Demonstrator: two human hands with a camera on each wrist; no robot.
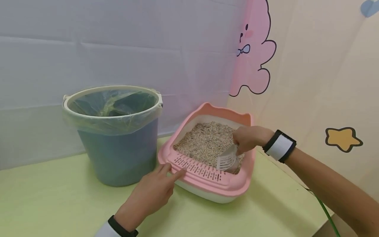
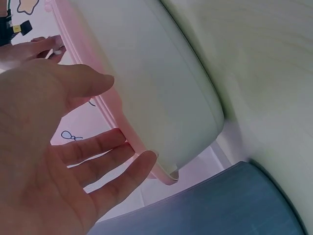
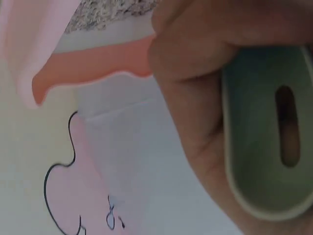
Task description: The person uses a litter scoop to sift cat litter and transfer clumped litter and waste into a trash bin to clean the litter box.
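I take the pink-rimmed white plastic litter tray [image 1: 207, 184] as my landmark; it sits on the pale green worktop [image 1: 59, 204], its far end close to the wall. It is filled with beige granular litter [image 1: 207, 140].

My right hand [image 1: 248, 138] is over the tray's near right corner, fingers curled round the handle of a translucent grey plastic scoop [image 1: 228, 159]. The scoop's slotted blade points down into the litter at that corner, just behind the tray's perforated pink front ledge [image 1: 198, 169]. In the right wrist view I see the handle [image 3: 269, 137] with its oblong hanging slot, clasped between my thumb and fingers. A black and white band [image 1: 279, 146] sits on that wrist.

My left hand [image 1: 151, 194] is at the tray's near left corner, fingers spread and straight, with the fingertips [image 1: 177, 172] resting on the front ledge. The left wrist view shows the open palm beside the tray's white outer wall [image 2: 161, 98], holding nothing.

Left of the tray, just beside it, stands a blue plastic bucket [image 1: 118, 154] lined with a clear bag [image 1: 112, 113]. On the wall behind the tray is a pink cartoon sticker [image 1: 254, 49].
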